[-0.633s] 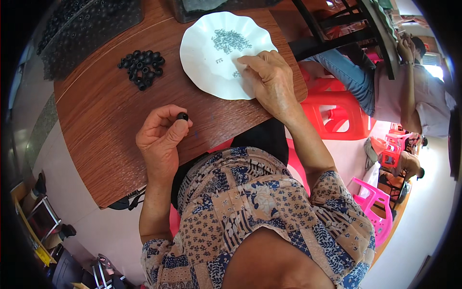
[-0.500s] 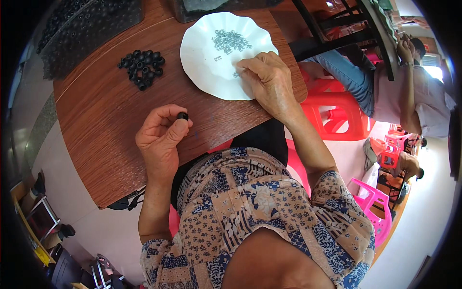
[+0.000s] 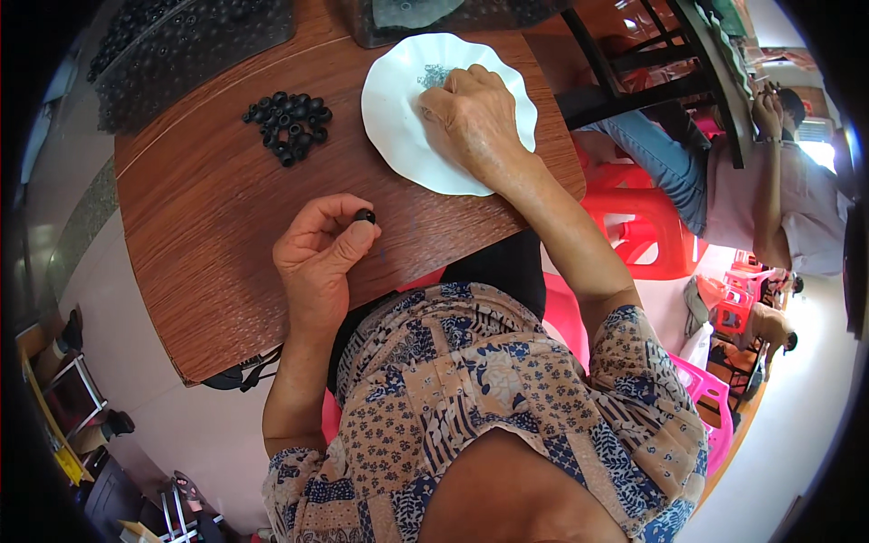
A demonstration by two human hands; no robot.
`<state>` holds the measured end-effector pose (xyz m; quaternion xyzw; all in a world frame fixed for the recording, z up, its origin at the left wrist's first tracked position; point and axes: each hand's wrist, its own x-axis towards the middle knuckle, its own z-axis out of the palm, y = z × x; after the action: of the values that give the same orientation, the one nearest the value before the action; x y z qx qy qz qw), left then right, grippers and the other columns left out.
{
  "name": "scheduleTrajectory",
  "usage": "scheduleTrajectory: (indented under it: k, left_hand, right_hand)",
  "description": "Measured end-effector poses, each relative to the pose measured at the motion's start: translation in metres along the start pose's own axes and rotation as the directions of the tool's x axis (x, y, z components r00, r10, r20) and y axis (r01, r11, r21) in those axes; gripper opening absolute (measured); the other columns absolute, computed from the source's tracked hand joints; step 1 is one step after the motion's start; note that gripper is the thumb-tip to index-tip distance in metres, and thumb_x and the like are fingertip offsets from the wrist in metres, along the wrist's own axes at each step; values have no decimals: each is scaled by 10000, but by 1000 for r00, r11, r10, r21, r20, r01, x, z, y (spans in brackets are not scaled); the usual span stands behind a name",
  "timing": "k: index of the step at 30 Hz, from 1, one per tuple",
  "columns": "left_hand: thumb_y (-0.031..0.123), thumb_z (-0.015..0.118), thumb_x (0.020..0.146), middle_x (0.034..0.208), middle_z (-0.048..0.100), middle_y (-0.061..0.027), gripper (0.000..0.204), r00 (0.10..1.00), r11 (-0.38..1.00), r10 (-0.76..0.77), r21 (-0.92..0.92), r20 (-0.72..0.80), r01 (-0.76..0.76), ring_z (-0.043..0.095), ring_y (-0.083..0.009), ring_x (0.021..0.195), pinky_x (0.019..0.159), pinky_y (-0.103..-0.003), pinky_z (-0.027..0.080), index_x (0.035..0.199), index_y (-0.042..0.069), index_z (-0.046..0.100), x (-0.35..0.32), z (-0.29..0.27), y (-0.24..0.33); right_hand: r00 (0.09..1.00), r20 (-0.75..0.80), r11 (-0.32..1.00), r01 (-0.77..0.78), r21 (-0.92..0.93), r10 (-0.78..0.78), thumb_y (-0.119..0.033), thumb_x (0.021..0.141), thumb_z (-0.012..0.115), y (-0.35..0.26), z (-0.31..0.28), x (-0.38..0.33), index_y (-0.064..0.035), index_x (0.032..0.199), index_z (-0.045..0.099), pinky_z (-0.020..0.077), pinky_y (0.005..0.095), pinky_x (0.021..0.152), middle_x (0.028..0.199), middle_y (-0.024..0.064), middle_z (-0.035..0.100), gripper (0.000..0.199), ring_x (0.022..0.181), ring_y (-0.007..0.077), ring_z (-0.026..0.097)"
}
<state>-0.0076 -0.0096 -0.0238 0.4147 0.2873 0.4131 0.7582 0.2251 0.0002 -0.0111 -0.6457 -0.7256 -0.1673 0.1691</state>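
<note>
Between the thumb and forefinger of my left hand (image 3: 317, 249) is a small round black bead (image 3: 365, 216), its hole partly showing. That hand is held over the near part of the wooden table. My right hand (image 3: 472, 122) reaches over a white wavy-edged plate (image 3: 389, 118). Its fingers are bent down at a pile of tiny clear pieces (image 3: 435, 74), covering part of it. The fingertips are hidden, so whatever they pinch cannot be made out. To the left of the plate, a cluster of black beads (image 3: 288, 122) lies loose on the table (image 3: 208, 235).
A clear container full of black beads (image 3: 195, 63) stands at the far left corner. Another clear container (image 3: 453, 18) is behind the plate. On the right are a red stool (image 3: 638, 231), a dark-framed table and a seated person (image 3: 738, 181). A pink chair (image 3: 711, 407) stands farther back.
My right hand has moved away from me across the plate, from its near right side onto the pile of clear pieces. The left hand still holds the bead. The view has shifted slightly.
</note>
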Motion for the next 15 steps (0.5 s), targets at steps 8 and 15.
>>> scheduleTrajectory:
  k: [8, 15]
  left_hand:
    - [56, 680, 822, 824, 619, -77, 203, 1000, 1000, 13, 6, 8, -13, 542, -114, 682, 617, -216, 438, 990, -33, 608, 2, -2, -1]
    - [61, 671, 828, 822, 645, -93, 215, 999, 988, -35, -151, 21, 38, 557, -101, 666, 604, -207, 458, 1006, -48, 619, 6, -5, -1]
  right_hand:
    - [998, -7, 998, 65, 11, -65, -21, 669, 666, -5, -3, -5, -15, 744, 617, 424, 376, 609, 695, 99, 568, 90, 643, 267, 529]
    - [976, 143, 782, -216, 584, 163, 1, 759, 675, -40, -53, -12, -8, 825, 597, 444, 271, 605, 768, 71, 583, 103, 696, 181, 566]
